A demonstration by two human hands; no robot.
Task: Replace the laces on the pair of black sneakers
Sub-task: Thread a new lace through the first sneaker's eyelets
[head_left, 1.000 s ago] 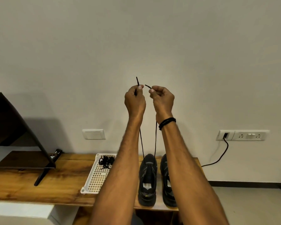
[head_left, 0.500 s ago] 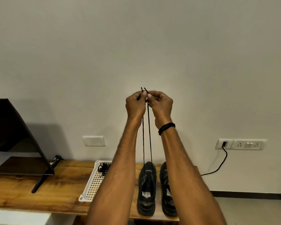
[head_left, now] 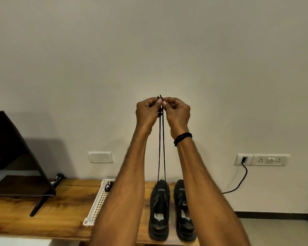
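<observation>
Lace ends levelled above the sneakers

Both hands are raised together. The left hand pinches one end of the black lace and the right hand pinches the other, with the tips side by side just above the fingertips. Both strands drop taut to the far end of the left-hand sneaker, which stands on the wooden table beside the right-hand sneaker.

To do this step well, I judge the tips should match exactly under even tension, so each side has equal length before threading onward. A jerk could tip the shoe.

Left of the sneakers, a white perforated basket holds a small tangle of black laces at its far end.
</observation>
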